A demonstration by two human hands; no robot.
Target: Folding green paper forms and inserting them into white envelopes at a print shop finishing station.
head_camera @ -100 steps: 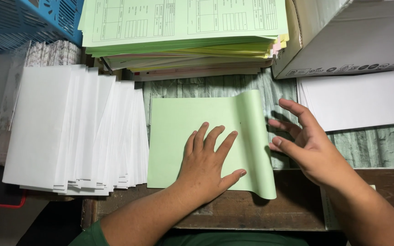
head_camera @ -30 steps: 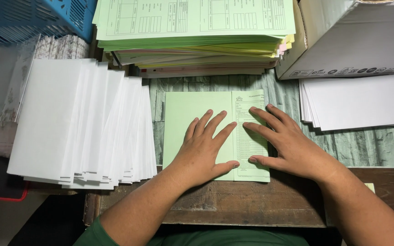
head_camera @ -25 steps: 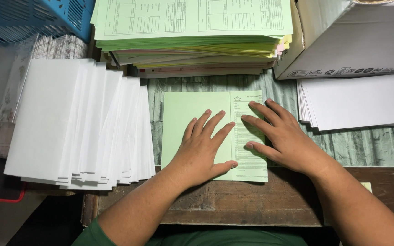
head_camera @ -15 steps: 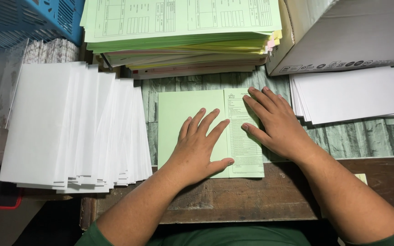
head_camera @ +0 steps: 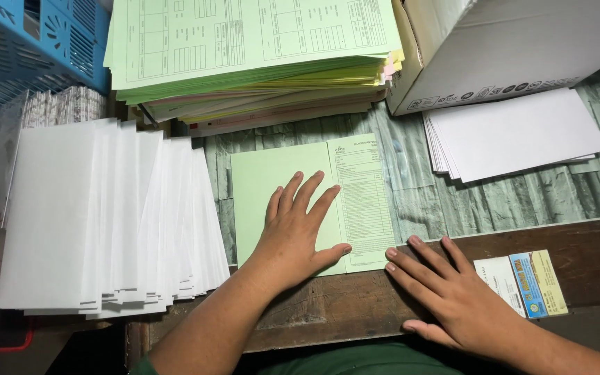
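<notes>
A light green sheet (head_camera: 272, 173) lies on the table, its right edge folded over so a printed strip (head_camera: 364, 201) faces up. My left hand (head_camera: 296, 232) presses flat on the sheet, fingers spread, thumb at the fold's lower end. My right hand (head_camera: 456, 292) rests palm down on the brown wooden front edge, just right of the sheet's lower corner, fingers apart and holding nothing.
A fanned pile of white envelopes (head_camera: 98, 215) lies at the left. A thick stack of green and coloured forms (head_camera: 251, 48) sits behind the sheet. A cardboard box (head_camera: 494, 48) and a white paper stack (head_camera: 515, 132) are at the right, small cards (head_camera: 522, 285) near the edge, a blue crate (head_camera: 22, 42) at far left.
My right hand folded the sheet's right edge over, pressed along the fold, then slid off toward me onto the wooden edge. The left hand stayed pressed on the sheet.
</notes>
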